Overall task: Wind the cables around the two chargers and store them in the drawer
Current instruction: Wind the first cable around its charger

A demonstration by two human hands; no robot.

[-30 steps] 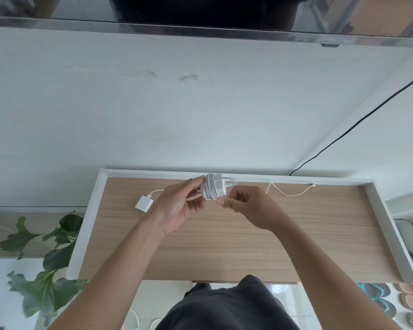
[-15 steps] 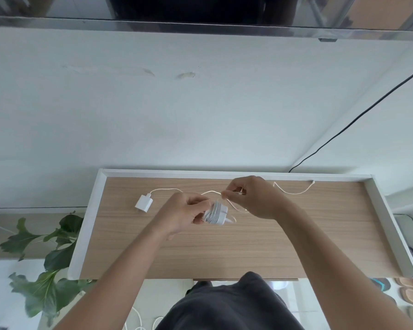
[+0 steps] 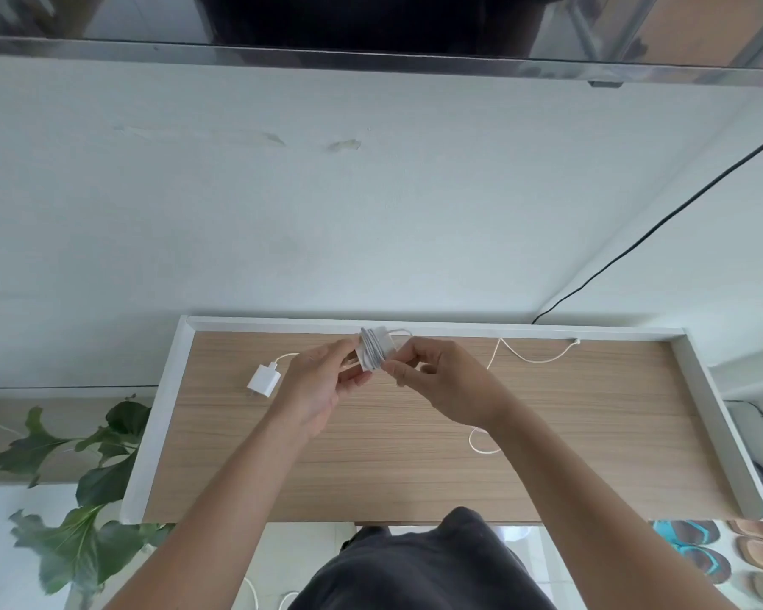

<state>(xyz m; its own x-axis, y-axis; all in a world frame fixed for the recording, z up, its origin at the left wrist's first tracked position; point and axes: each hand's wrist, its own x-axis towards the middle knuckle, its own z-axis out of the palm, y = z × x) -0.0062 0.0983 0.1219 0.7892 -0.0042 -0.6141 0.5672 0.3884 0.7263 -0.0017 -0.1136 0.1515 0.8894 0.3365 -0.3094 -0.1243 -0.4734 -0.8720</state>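
A white charger (image 3: 374, 349) with several turns of white cable around it is lifted above the back of the wooden shelf top (image 3: 569, 433). My left hand (image 3: 322, 385) holds it by its left side. My right hand (image 3: 441, 380) pinches the cable just right of the charger. A second white charger (image 3: 263, 379) lies flat on the wood to the left, its cable running behind my left hand. A loose white cable (image 3: 527, 357) trails across the right half to a plug end near the back rim. No drawer is in view.
The wooden top has a raised white rim (image 3: 705, 416) on the back and both sides. A black wire (image 3: 661, 222) runs down the wall at the right. A green plant (image 3: 84, 473) stands at the left, and sandals (image 3: 697, 552) lie on the floor at the lower right.
Both hands lifted the wound charger back up toward the back rim after dipping lower. My right hand came round from behind the charger to its right side, adding cable.
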